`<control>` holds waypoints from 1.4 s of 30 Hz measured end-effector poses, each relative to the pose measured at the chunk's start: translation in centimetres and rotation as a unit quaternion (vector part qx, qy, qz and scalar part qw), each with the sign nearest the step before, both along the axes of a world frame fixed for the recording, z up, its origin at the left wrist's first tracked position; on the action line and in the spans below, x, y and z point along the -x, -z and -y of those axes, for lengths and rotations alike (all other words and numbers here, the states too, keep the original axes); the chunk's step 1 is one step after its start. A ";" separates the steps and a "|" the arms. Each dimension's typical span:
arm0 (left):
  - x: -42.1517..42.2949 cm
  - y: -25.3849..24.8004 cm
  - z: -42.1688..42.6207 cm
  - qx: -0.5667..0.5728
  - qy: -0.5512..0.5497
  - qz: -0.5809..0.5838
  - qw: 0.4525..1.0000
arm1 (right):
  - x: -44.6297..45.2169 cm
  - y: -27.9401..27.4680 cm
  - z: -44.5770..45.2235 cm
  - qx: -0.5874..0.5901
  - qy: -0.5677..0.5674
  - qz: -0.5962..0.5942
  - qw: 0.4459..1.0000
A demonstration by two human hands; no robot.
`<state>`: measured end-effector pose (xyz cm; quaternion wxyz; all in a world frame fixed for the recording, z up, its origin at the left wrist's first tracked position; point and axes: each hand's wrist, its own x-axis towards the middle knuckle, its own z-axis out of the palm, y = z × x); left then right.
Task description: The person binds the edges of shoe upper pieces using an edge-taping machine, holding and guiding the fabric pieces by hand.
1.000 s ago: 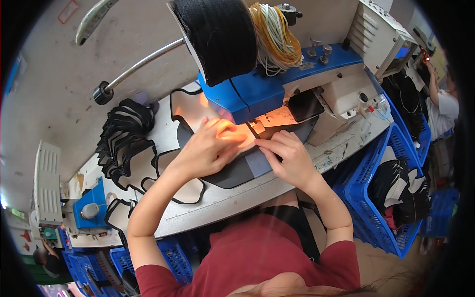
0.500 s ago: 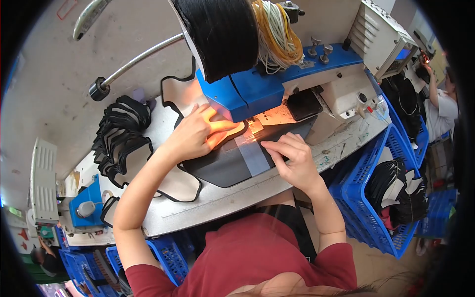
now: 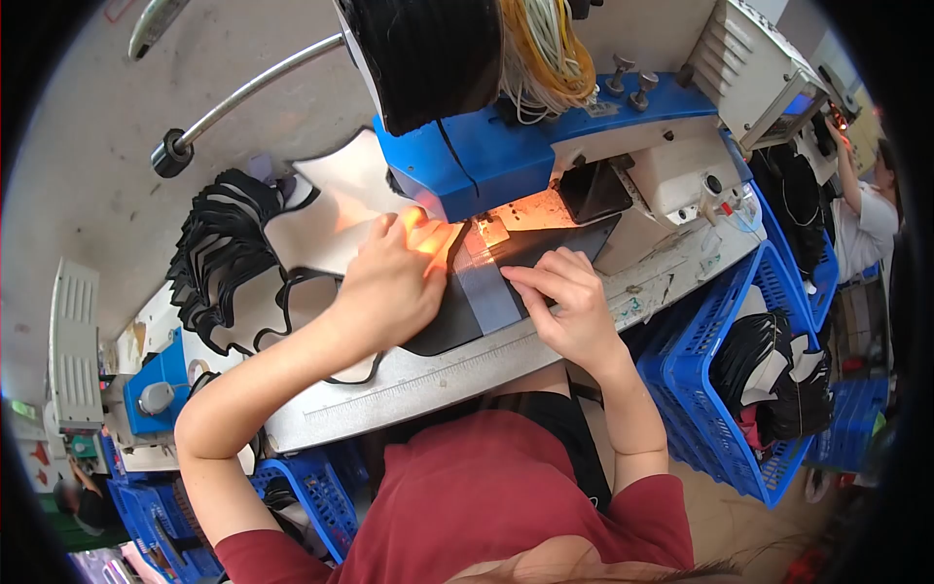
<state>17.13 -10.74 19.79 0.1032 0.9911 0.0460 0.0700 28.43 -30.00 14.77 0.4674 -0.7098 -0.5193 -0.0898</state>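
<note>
My left hand [image 3: 397, 280] lies palm down beside the needle area of a blue-headed sewing machine [image 3: 467, 161]. Its fingers are spread and press on a pale fabric panel [image 3: 326, 229] with black edging; some fingertips are lost in the orange lamp glow. My right hand [image 3: 564, 297] is closed in a pinch at the edge of a grey strip [image 3: 479, 292]. Whatever is between its fingertips is too small to make out. The strip crosses a dark plate [image 3: 452, 331] below the needle.
A stack of black-edged pieces [image 3: 219, 258] lies on the left of the table. A ruler scale [image 3: 428, 375] runs along the front edge. On the right, a blue crate [image 3: 681, 389] holds black and white pieces. Another person [image 3: 866, 219] is at far right.
My left hand has shifted nearer to me and turned, and the pale panel has swung round with it. My right hand stays pinched by the strip. The whole view has shifted slightly.
</note>
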 end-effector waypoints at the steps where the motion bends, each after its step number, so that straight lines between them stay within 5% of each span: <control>1: 0.1 0.0 0.7 0.007 -0.011 0.000 1.000 | 0.0 0.0 0.0 0.002 0.000 0.002 1.000; 12: 0.6 -1.4 3.4 0.097 -0.018 -0.037 0.994 | 1.2 -1.0 -2.0 0.017 -0.026 -0.020 0.999; 28: 0.5 0.2 -1.3 0.033 0.121 0.027 0.992 | 1.0 0.2 -2.7 -0.018 0.007 0.006 1.000; 42: 1.2 0.5 -0.5 -0.002 0.096 0.040 0.995 | 1.2 -0.1 -2.6 0.014 0.015 0.017 1.000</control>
